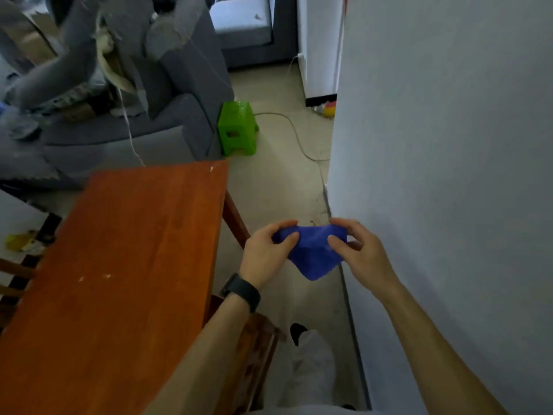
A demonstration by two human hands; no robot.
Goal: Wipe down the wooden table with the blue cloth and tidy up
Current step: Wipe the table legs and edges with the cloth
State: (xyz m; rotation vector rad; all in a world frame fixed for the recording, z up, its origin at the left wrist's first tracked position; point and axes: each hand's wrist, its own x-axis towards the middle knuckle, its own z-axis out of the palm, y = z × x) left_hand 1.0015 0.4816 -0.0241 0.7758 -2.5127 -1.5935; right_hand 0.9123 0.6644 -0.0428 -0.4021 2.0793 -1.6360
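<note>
– Blue cloth [311,253]: where is it right now?

– In the air in front of the person, over the floor [278,190], stretched between both hands. The left hand [266,253] pinches its left end with thumb and curled fingers, and the right hand [359,250] pinches the right end the same way. Each grip is closed on fabric, neither one spread. The top edge runs left to right between them, and one corner hangs down.

– Which way is the wood from there?

– The tabletop [119,265] lies to the left of the cloth, and the two do not touch. The left hand, above a black watch [241,290], is the one nearer its right edge. Its long axis runs away from the person, so I judge the next move is a carry leftward, then strokes along that length.

– What about the surface?

– It is reddish-brown boards with a few pale specks.

– And the room beyond?

– A pale wall [449,145] stands close on the right. Past the table's far end, a green plastic stool [238,128] stands beside a grey sofa [167,130] piled with things. A cable [294,136] trails across the floor.
</note>
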